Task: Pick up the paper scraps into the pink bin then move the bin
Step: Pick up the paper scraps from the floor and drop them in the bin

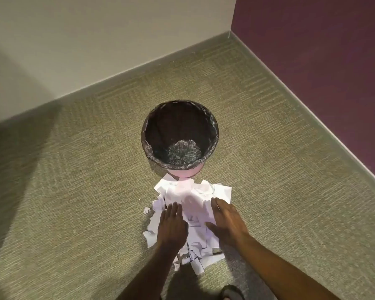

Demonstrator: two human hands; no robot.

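Note:
A round pink bin (pixel 183 172) lined with a black plastic bag stands upright on the carpet, and its inside shows only the crumpled liner. Right in front of it lies a heap of white paper scraps (pixel 189 204), some with dark printed lines. My left hand (pixel 171 226) lies flat on the left side of the heap, fingers straight and pointing toward the bin. My right hand (pixel 227 221) lies flat on the right side, fingers straight too. Neither hand grips any paper.
Green-grey carpet (pixel 95 191) covers the floor. A cream wall (pixel 85 40) with a grey skirting runs behind the bin, and a purple wall (pixel 323 61) meets it at a corner to the right. A foot in a dark sandal (pixel 232 292) shows at the bottom edge.

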